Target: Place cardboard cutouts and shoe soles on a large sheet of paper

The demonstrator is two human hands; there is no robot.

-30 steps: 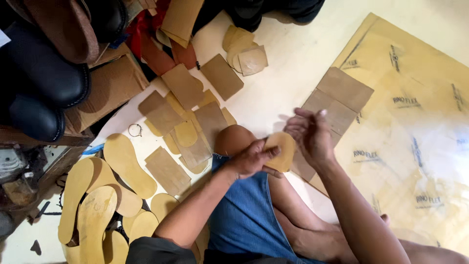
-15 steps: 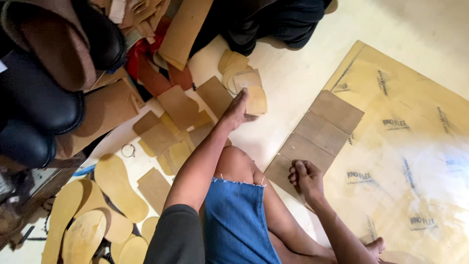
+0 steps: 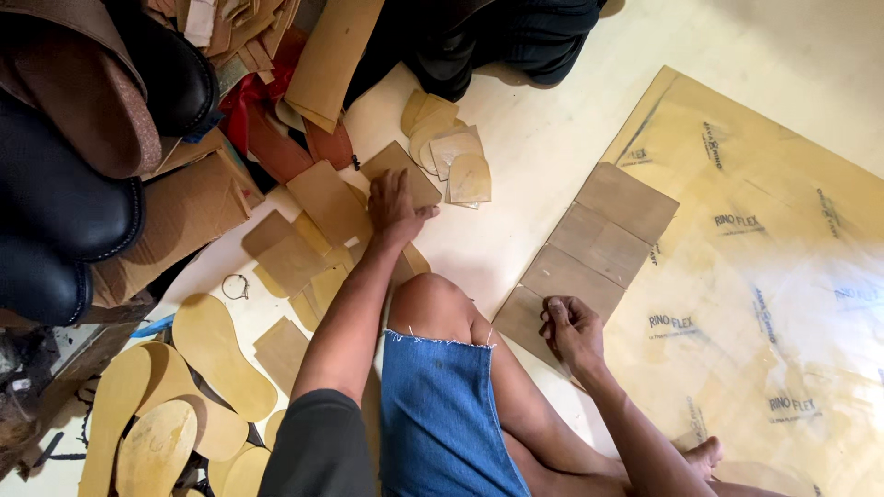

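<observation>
My left hand (image 3: pixel 396 207) reaches forward past my knee and rests flat, fingers apart, on a pile of brown rectangular board pieces (image 3: pixel 324 198). It holds nothing. Just beyond it to the right lies a small heap of tan heel-shaped cut pieces (image 3: pixel 456 152). My right hand (image 3: pixel 571 329) rests with curled fingers on the near end of a row of brown rectangular boards (image 3: pixel 608 235) on the floor. Nothing shows in that hand.
Tan sole-shaped cutouts (image 3: pixel 216 354) lie at the lower left. Black shoes (image 3: pixel 64 207) and cardboard scraps crowd the upper left, with dark shoes (image 3: pixel 516 37) at the top. A large yellowish printed sheet (image 3: pixel 773 276) covers the floor on the right. A small metal ring (image 3: pixel 236 286) lies nearby.
A second ago both hands held a heel-shaped piece by my knee. My left hand carried it out to the heel heap, then drew back onto the rectangular pieces. My right hand dropped to the boards.
</observation>
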